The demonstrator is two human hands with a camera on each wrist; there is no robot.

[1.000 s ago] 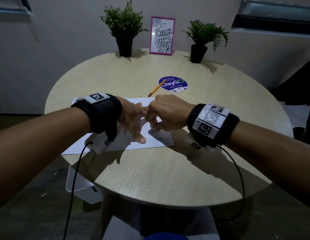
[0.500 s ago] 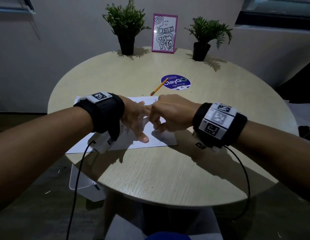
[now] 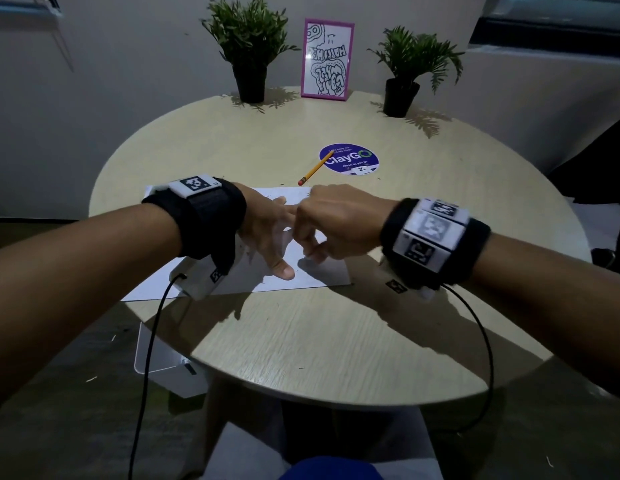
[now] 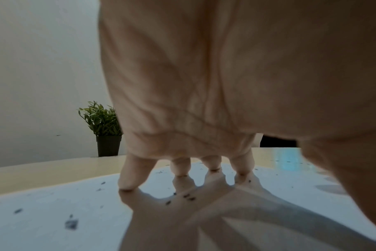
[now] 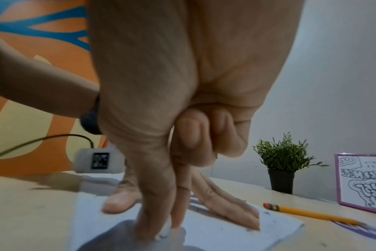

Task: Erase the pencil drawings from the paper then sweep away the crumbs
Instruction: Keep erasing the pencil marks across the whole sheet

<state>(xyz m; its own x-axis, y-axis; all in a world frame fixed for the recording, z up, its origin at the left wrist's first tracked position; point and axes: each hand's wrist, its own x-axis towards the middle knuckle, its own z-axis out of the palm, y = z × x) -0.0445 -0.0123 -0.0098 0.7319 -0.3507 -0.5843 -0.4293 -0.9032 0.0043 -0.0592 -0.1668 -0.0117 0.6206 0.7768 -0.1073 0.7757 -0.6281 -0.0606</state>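
A person's left hand (image 3: 263,233) lies flat, fingers spread, pinning the paper (image 3: 322,271) to the round table (image 3: 336,337), while the right hand (image 3: 332,226) pinches a small eraser (image 5: 164,233) against the sheet, just short of the pencil (image 3: 313,170). Crumbs (image 4: 188,197) dot the page; should the flat hand slip, hard rubbing could crease it.

The room was dim; light fell from above, throwing hard arm shadows on the table (image 3: 301,341). Wrist views blurred, edges bent.
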